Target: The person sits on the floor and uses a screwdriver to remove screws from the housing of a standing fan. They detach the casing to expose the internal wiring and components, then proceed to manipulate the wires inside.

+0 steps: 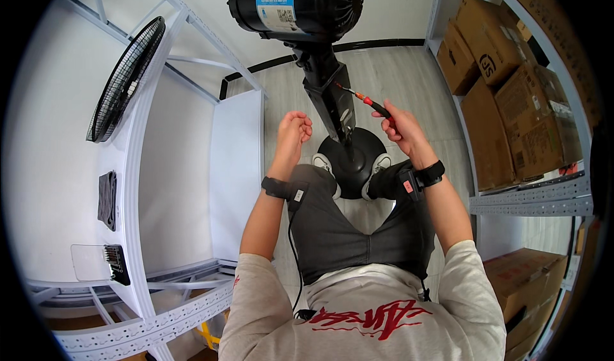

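At 12 o'clock in the head view stands a black pedestal fan [328, 95]; at 2, the right hand [404, 129] grips a red-and-black screwdriver [376, 106], tip at the fan. Toward 11, the left hand [294, 132] curls, contents impossible to tell.

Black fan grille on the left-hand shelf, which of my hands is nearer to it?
Left. Your left hand is apart from the black fan grille, to its right; your right hand is farther right, past the fan column, holding the screwdriver.
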Action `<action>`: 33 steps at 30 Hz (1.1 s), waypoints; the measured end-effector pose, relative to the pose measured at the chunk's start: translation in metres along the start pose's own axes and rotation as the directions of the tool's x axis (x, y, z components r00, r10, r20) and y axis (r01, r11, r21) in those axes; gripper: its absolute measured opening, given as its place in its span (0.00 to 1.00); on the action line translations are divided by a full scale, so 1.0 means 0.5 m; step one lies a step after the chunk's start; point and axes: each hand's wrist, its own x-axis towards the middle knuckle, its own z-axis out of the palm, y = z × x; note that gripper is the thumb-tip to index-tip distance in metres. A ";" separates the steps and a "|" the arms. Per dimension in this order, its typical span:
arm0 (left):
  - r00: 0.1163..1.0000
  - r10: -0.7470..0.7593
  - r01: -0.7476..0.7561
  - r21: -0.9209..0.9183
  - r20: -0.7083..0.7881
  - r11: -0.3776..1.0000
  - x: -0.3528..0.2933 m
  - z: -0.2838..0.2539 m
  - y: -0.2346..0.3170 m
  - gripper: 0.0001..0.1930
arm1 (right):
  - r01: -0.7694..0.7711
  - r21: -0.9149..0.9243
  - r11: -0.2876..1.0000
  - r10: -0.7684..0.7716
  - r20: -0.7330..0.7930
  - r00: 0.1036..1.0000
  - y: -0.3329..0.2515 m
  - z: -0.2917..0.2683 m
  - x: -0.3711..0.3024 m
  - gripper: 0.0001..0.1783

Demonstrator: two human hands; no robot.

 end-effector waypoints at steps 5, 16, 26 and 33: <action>1.000 -0.005 0.005 0.014 -0.016 1.000 0.019 0.019 0.001 0.15 | 0.190 -0.281 0.941 -0.219 -0.076 0.973 0.000 0.004 0.010 0.21; 0.993 0.034 -0.045 0.104 0.110 0.994 0.029 0.052 -0.009 0.19 | 0.210 -0.260 0.942 -0.259 -0.171 0.951 0.016 0.030 -0.010 0.19; 0.978 0.208 -0.197 0.432 0.024 0.880 0.032 0.087 -0.016 0.22 | 0.326 -0.485 0.811 -0.428 -0.113 0.897 0.016 0.014 0.008 0.21; 0.985 0.170 -0.161 0.452 0.022 0.878 0.028 0.085 -0.012 0.22 | 0.358 -0.399 0.844 -0.468 -0.221 0.856 0.024 0.034 -0.011 0.17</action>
